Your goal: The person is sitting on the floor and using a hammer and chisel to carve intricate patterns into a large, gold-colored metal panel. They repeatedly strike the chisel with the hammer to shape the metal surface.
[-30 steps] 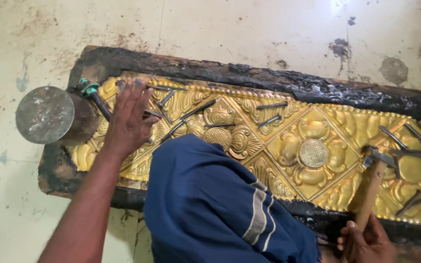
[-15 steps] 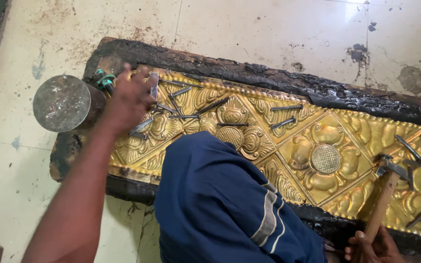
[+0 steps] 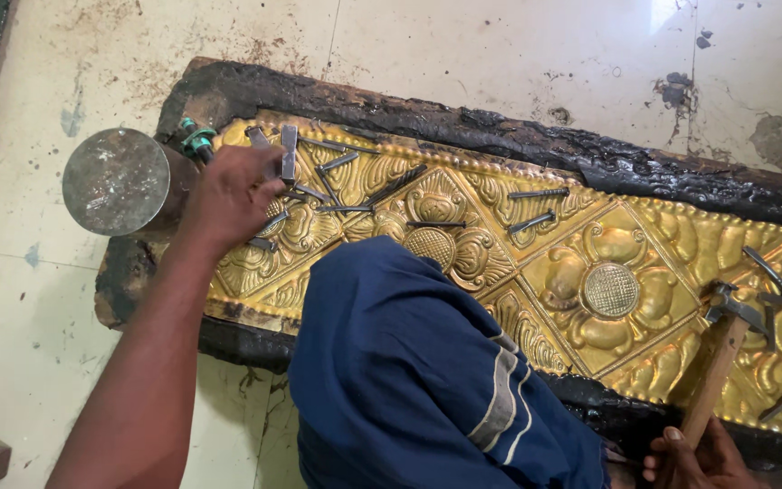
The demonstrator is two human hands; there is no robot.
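Gleaming embossed brass sheet (image 3: 608,272); steel punches (image 3: 337,181)

Bright, even daylight; a white glare patch on the pale stained floor (image 3: 672,14) far above the right hand (image 3: 694,457). The embossed golden metal panel (image 3: 608,272) gleams softly. Shadows faint, focus sharp throughout.

I count 1 long embossed brass panel (image 3: 590,272) set in 1 black pitch bed (image 3: 500,136), with 2 round hatched medallions (image 3: 611,290) raised on it. Around my left hand (image 3: 228,195) and across the middle lie roughly 12 steel punches (image 3: 527,193), though some overlap and I cannot be sure of the number. At the far right I see about 5 more. I have 1 hammer (image 3: 721,349) and 1 round metal lid (image 3: 117,181).
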